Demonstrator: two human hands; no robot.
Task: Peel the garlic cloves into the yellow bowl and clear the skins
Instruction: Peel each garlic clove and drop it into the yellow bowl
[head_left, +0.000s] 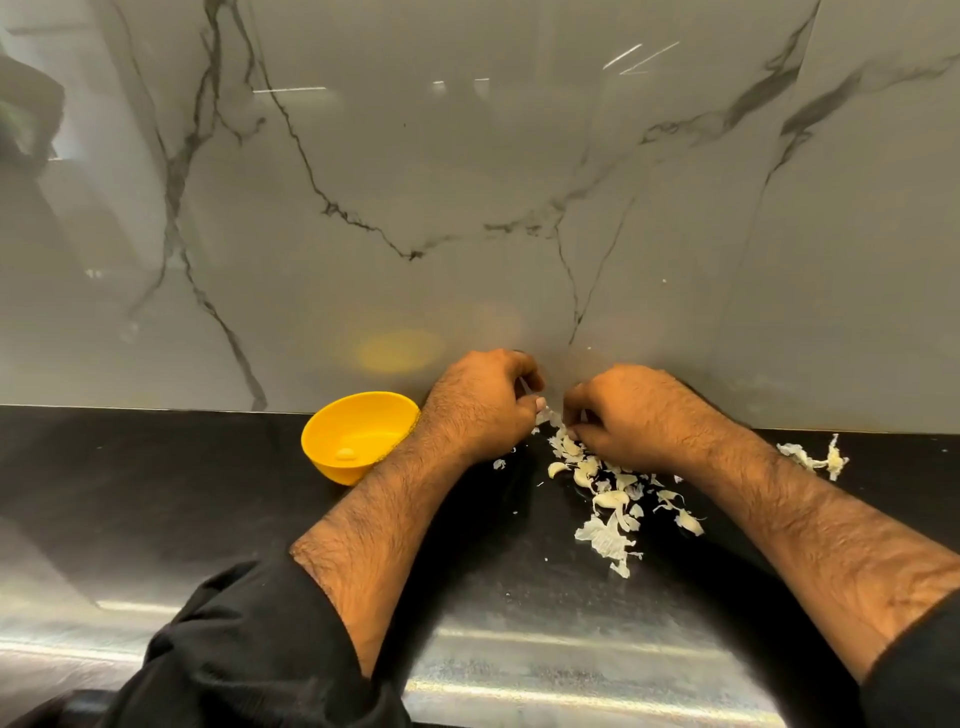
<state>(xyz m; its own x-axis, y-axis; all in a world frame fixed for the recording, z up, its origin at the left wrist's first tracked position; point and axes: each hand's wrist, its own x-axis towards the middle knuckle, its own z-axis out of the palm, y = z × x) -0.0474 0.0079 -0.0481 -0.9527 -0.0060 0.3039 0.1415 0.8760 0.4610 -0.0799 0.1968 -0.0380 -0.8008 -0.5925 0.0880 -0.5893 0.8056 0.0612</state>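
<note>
Holding one garlic piece (549, 417) together mid-frame: left hand (480, 410), right hand (631, 413), each grip pinched on it. One yellow bowl (358, 436), one clove (346, 455) inside. Two skin heaps: centre (608, 493), right (815, 456), on black worktop (156, 493).

Black countertop (156, 493) runs under and to both sides of the grip. Grey marble backsplash (467, 182) with dark veins stands directly behind the grip. Steel counter edge (571, 670) lies well below it, glossy. Black sleeves (249, 644) sit nearest the camera.

My left hand (480, 402) and right hand (621, 410) sit close together, fingers curled inward, forearms angled toward each other.
</note>
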